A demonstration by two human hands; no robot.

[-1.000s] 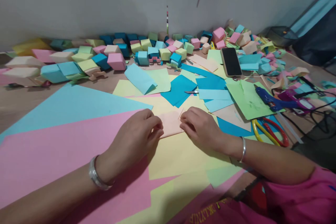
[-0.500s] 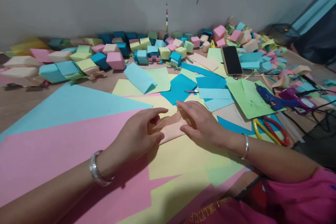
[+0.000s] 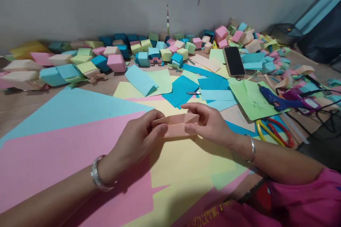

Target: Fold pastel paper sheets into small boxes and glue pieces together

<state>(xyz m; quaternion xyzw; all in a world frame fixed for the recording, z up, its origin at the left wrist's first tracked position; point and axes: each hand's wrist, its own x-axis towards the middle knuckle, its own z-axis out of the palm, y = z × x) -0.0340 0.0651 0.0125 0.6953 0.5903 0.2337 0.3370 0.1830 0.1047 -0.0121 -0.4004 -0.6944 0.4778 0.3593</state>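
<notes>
Between my hands is a peach folded paper box (image 3: 176,130), long and narrow, with its walls standing up and a triangular fold at its right end. My left hand (image 3: 142,134) pinches the left end, thumb on the near wall and fingers behind. On the right end, my right hand (image 3: 210,122) grips with the thumb at the near wall; its index finger reaches over the far side. The box is just above yellow paper sheets (image 3: 183,159). Pink paper (image 3: 80,163) and light blue paper (image 3: 80,106) lie to the left.
Many folded paper boxes (image 3: 117,62) line the wall. Blue paper (image 3: 181,90) lies beyond my hands, near a metal blade (image 3: 193,93). To the right are a phone (image 3: 234,62), a glue gun (image 3: 277,99) with black cords, green paper (image 3: 247,95) and red-and-yellow-handled scissors (image 3: 279,133).
The peach paper box has turned to lie more level and its inside shows more. My right hand has shifted to the right, onto the box's end; my left hand still grips the left end.
</notes>
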